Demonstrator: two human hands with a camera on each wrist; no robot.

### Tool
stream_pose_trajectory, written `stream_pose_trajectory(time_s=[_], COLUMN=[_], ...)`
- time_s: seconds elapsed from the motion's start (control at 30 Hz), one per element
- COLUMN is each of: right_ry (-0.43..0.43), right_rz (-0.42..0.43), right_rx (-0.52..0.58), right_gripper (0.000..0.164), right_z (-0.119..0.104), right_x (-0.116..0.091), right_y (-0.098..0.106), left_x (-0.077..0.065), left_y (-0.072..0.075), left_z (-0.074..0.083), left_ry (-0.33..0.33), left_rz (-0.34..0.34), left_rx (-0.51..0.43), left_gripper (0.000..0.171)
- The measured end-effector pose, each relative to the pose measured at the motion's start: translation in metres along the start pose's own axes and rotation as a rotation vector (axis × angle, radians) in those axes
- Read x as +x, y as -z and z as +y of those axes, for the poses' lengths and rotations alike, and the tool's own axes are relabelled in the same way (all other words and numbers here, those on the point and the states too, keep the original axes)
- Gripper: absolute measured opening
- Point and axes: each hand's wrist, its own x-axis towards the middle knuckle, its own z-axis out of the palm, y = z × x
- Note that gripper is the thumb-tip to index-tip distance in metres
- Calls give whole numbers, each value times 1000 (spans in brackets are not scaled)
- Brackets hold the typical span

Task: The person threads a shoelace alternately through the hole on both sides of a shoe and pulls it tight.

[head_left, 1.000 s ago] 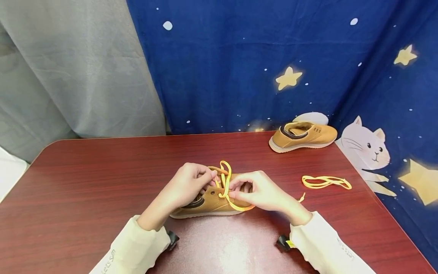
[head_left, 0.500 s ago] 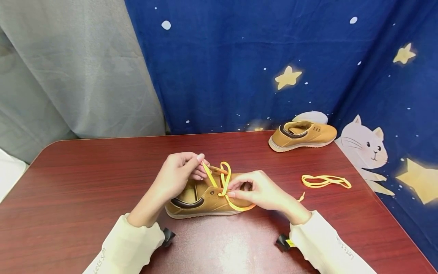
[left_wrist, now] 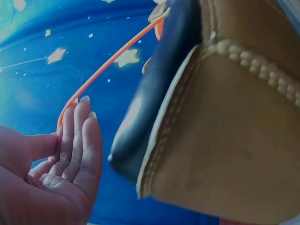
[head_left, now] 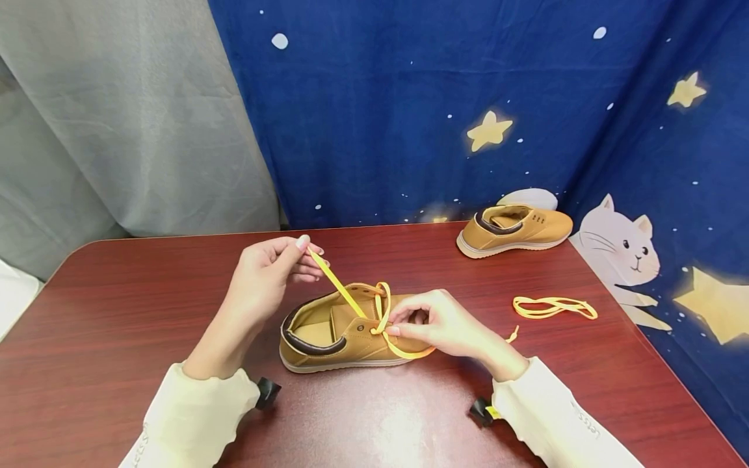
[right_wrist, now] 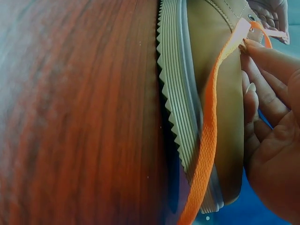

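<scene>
A tan shoe [head_left: 345, 354] with a dark padded collar sits on the table, its toe to the right. My left hand [head_left: 266, 273] is raised above the heel and pinches a yellow shoelace [head_left: 336, 283] between thumb and fingers. That lace runs taut down to the shoe's eyelet area; in the left wrist view the stretched lace [left_wrist: 110, 61] looks orange. My right hand [head_left: 439, 325] is at the shoe's front, thumb and fingertips pinched at the lacing. A loop of lace stands up beside those fingertips, and another length [right_wrist: 208, 112] hangs over the shoe's near side.
A second tan shoe [head_left: 515, 234], without a lace, stands at the back right of the dark red table [head_left: 146, 312]. A bundled yellow lace [head_left: 554, 307] lies to the right. Curtains, grey [head_left: 140, 117] and starry blue [head_left: 363, 117], hang behind the table.
My left hand has moved up and left from the eyelets, drawing out a longer straight length of lace and uncovering the shoe's opening. My right hand has stayed at the lacing.
</scene>
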Motion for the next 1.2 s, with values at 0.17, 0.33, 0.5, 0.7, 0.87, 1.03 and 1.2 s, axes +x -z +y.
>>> stream_pose_trajectory(time_s=[0.17,0.33,0.5,0.7,0.87,1.03,1.2], right_ry=[-15,-13,-10,-16,-9,-10,-24], right_rz=[-5,-8,-13,-9,0,7,-3], right_rx=[2,2,-3,-27,-38,-38,-44], right_gripper=[7,7,7,7,7,7,7], right_z=[-1,-2,-3,-2,-1,-1,-3], right_x=[0,1,1,1,1,1,-1], right_y=[1,3,4,5,3,2,1], left_x=[0,1,2,5,7,8,6], left_y=[9,15,19,25,33,41,42], left_z=[4,7,8,4,1,-1,-3], left_ry=[-24,-52,-66,-93,-114,-110,-82], left_rz=[40,73,105,144,194,223,182], left_rx=[-19,-37,-93,-188,-309,-331,-27], left_gripper=[38,41,38,26,22,20,31])
